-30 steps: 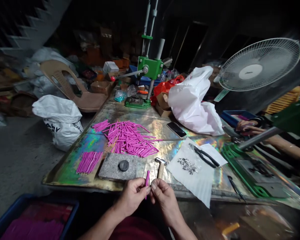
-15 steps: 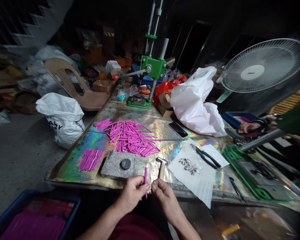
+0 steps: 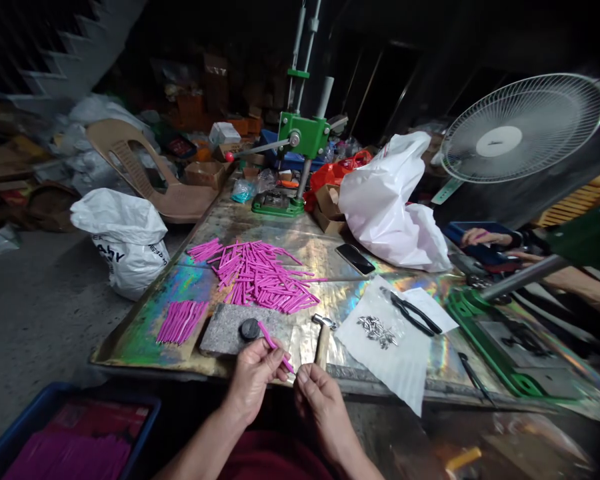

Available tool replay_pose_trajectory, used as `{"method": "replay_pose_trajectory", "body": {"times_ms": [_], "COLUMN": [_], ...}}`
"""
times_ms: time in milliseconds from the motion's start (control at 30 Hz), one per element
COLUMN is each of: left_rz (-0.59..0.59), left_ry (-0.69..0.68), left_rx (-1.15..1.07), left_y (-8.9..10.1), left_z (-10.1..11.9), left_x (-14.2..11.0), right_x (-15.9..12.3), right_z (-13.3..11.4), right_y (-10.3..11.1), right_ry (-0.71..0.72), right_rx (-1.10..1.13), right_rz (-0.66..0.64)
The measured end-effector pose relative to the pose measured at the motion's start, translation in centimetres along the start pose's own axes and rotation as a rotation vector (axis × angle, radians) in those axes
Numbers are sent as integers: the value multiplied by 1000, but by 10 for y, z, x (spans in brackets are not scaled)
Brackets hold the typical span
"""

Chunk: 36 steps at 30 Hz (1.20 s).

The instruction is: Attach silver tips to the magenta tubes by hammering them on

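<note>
My left hand (image 3: 253,377) pinches a thin pink stick (image 3: 273,343), which tilts up and left toward a grey stone block (image 3: 225,331) with a dark round disc (image 3: 250,329) on it. My right hand (image 3: 320,403) is curled shut just below and right of the stick's lower end; what it holds, if anything, is too small to see. A small hammer (image 3: 323,337) lies on the table just beyond my right hand. A loose pile of pink sticks (image 3: 260,277) and a neat bundle of pink sticks (image 3: 180,320) lie farther out.
An iridescent metal table (image 3: 190,283) holds white paper (image 3: 395,347) with small metal pieces (image 3: 377,330), black pliers (image 3: 413,313), a phone (image 3: 354,259), a white bag (image 3: 385,200) and a green press (image 3: 295,147). Another person's hand (image 3: 480,237) is at the right. A blue bin (image 3: 65,433) sits lower left.
The pink stick has swung from upright to tilted left toward the stone block, carried by my left hand. My right hand has dropped slightly and come off the stick.
</note>
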<state>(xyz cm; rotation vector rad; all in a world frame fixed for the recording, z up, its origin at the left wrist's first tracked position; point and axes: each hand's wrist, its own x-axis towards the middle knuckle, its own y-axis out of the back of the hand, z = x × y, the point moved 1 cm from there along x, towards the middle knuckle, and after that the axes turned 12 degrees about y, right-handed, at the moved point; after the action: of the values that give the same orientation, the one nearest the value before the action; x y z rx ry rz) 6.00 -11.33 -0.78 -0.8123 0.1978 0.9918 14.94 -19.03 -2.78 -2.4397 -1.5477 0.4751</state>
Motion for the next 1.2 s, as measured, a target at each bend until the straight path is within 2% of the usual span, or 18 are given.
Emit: {"method": "replay_pose_trajectory", "body": {"times_ms": [267,500,667,800,933,1033,1133,1200], "left_rz": [14,9,21,43,31,90,216,283], "left_ry": [-19,-92,-112,-93,-107,-172,-314,-413], "left_rx": [35,120,210,162,120,134,177,221], "left_y": [-1,0,1,1,4,17,35,47], "left_z": [-3,-10,-7,-6,-1,12,31,42], "left_x": [0,3,2,1,0,4,9,13], "right_x": [0,-1,4,6,6,12,24,32], "right_z": [0,1,2,6,5,-3,-11,-13], "right_y": [-3,-7,-4,-4,-1,17,48,68], "right_ry": [-7,-2,28,31,34,122,239,198], "right_rx": [95,165,86,-3,-70,-275,-724,-1038], "right_rz": [23,46,51,40,-28,-25,70,121]}}
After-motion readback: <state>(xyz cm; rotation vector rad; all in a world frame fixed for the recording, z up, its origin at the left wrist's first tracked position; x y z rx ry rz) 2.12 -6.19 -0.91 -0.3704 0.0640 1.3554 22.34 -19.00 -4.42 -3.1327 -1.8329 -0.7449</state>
